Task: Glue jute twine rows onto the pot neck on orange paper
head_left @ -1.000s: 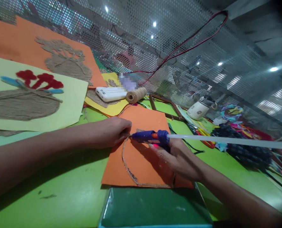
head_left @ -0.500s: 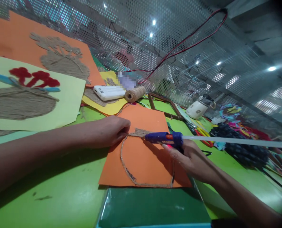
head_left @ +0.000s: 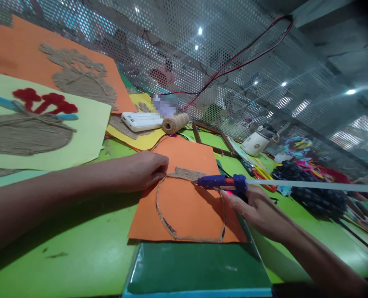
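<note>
My right hand (head_left: 258,209) is wrapped round a blue glue gun (head_left: 222,182), with a long pale glue stick (head_left: 295,184) coming out of its back. The nozzle is at the right part of a band of twine (head_left: 188,174) glued on an orange sheet (head_left: 193,211). Below that band, a twine outline (head_left: 157,203) curves round like a pot. My left hand (head_left: 151,170) is closed in a pinch on the twine at the sheet's left edge. A strand from there runs up towards the twine spool (head_left: 175,123).
Under the sheet lies a green book-like board (head_left: 196,267). Finished twine pictures on a pale yellow card (head_left: 92,132) and an orange card (head_left: 115,78) stand at left. Behind are a white power bank (head_left: 142,121), a brown frame (head_left: 199,134) and a bottle (head_left: 255,142). Craft scraps lie at right.
My right hand has moved the glue gun rightwards along the twine band, from beside my left fingers to the band's right part. My left hand has stayed nearly still, pinching the twine.
</note>
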Action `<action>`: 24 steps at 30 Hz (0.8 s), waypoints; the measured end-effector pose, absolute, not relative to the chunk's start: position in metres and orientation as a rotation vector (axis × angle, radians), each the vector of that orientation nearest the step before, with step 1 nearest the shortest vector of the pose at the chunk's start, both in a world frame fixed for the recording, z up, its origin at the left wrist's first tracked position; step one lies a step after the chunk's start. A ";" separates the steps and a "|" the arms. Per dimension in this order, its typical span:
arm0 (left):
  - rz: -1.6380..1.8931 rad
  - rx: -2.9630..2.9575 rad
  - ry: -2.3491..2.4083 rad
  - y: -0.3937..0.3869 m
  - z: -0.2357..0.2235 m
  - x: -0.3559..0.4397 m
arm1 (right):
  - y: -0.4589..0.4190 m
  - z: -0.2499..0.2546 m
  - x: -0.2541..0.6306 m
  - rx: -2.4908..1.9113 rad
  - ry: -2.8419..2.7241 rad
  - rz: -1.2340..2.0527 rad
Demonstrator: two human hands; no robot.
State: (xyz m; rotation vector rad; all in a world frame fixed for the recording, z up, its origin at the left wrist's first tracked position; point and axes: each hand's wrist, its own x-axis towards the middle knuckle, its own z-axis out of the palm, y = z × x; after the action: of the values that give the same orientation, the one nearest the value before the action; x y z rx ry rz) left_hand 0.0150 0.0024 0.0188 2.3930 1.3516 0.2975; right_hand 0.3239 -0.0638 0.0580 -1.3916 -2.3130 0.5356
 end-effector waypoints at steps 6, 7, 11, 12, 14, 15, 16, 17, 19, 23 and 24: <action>0.241 2.378 1.382 -0.002 0.023 0.016 | -0.058 0.051 0.322 -1.349 -2.309 0.557; 0.239 2.376 1.381 -0.002 0.023 0.016 | -0.056 0.050 0.320 -1.332 -2.311 0.571; 0.266 2.383 1.382 -0.001 0.023 0.016 | -0.051 0.049 0.313 -1.299 -2.343 0.603; 0.272 2.384 1.381 -0.001 0.022 0.016 | -0.050 0.049 0.313 -1.305 -2.349 0.619; 0.266 2.379 1.381 0.000 0.022 0.016 | -0.051 0.051 0.315 -1.330 -2.344 0.631; 0.261 2.378 1.377 0.000 0.021 0.016 | -0.052 0.052 0.317 -1.343 -2.340 0.628; 0.262 2.380 1.371 0.000 0.021 0.016 | -0.053 0.054 0.320 -1.354 -2.334 0.621; 0.267 2.383 1.364 0.000 0.020 0.015 | -0.054 0.055 0.322 -1.361 -2.327 0.612; 0.290 2.394 1.345 0.002 0.019 0.014 | -0.055 0.058 0.326 -1.366 -2.313 0.602; 0.325 2.399 1.316 0.005 0.016 0.011 | -0.053 0.057 0.336 -1.405 -2.263 0.591; 0.325 2.399 1.316 0.005 0.016 0.011 | -0.052 0.056 0.339 -1.426 -2.247 0.605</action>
State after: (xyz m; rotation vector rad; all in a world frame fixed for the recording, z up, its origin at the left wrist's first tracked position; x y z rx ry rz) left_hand 0.0111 0.0051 0.0158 2.3993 1.3165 0.3250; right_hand 0.3388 -0.0518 0.0557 -1.4263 -2.2471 0.6051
